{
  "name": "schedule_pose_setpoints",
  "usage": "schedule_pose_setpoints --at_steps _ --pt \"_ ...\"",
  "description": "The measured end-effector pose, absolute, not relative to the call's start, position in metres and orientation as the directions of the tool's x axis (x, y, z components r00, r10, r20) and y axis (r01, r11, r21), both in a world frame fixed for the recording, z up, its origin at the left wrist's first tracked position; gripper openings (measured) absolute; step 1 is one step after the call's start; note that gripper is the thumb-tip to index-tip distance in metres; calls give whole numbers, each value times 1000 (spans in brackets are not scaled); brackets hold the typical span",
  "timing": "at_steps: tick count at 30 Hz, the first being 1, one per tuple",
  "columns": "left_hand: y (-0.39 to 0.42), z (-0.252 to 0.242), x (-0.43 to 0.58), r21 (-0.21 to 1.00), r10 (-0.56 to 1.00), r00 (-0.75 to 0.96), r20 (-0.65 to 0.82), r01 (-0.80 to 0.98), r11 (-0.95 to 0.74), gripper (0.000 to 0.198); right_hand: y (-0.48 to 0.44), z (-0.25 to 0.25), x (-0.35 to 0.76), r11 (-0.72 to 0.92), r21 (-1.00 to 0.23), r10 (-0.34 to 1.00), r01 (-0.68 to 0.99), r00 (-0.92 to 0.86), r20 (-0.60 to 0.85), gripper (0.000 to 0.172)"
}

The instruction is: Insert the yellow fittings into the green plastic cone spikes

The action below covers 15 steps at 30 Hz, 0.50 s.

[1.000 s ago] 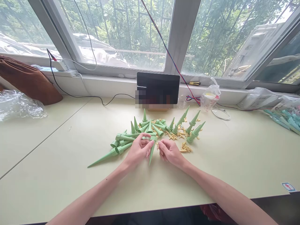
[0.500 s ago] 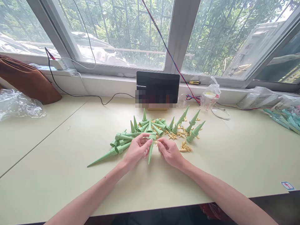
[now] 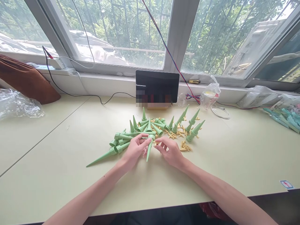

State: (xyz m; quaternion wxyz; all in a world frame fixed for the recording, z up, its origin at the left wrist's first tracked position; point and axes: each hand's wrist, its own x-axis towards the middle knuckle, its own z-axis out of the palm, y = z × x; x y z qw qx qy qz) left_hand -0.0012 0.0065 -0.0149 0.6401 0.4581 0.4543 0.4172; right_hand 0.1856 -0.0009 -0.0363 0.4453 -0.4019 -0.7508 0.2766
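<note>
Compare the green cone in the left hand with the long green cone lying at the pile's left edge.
The held cone is pinched in the left hand; the long cone lies flat on the table, untouched. The held cone's tip points toward the person; the long cone's points left. The long cone looks longer. Both are green and tapered.

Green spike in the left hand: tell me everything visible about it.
The green spike is a pale green cone, plastic by its look, with a wider collar at the top. Its tip points toward the person, over the table. The left hand pinches it below the collar; the right hand touches the collar.
</note>
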Motion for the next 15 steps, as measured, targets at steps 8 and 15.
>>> schedule_pose_setpoints --at_steps 8,15 --pt "6 -13 0 985 963 213 -163 -18 171 38 0 -42 187 529 -762 846 374 -301 440 20" --pt "4 -11 1 994 967 233 -101 65 89 39 0 -45 188 525 -767 848 370 -313 429 21"
